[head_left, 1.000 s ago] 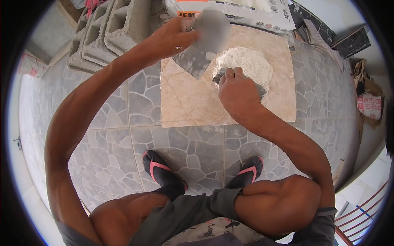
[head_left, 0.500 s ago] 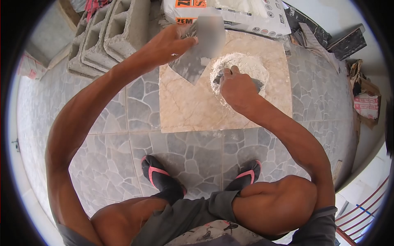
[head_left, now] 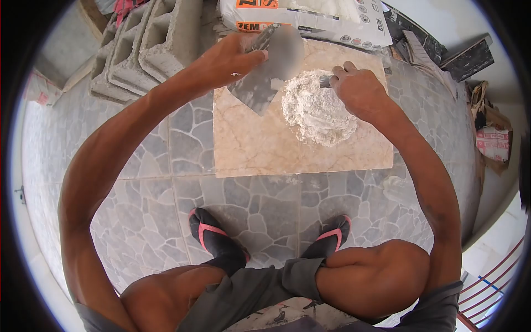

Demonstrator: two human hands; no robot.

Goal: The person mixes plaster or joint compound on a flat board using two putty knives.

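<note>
White, crumbly powder heap (head_left: pixel 316 113) lies on a beige marbled rectangular slab (head_left: pixel 249 152), left grip (head_left: pixel 240 58) clamped on a flat grey metal blade (head_left: pixel 254 91), right grip (head_left: pixel 359 91) on a small grey tool (head_left: pixel 325 82).

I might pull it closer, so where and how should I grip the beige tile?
Take the tile, probably by its near edge, from the person's side: it lies flat and that straight edge is bare, while white powder sits farther back and the bag crowds the far edge.
</note>
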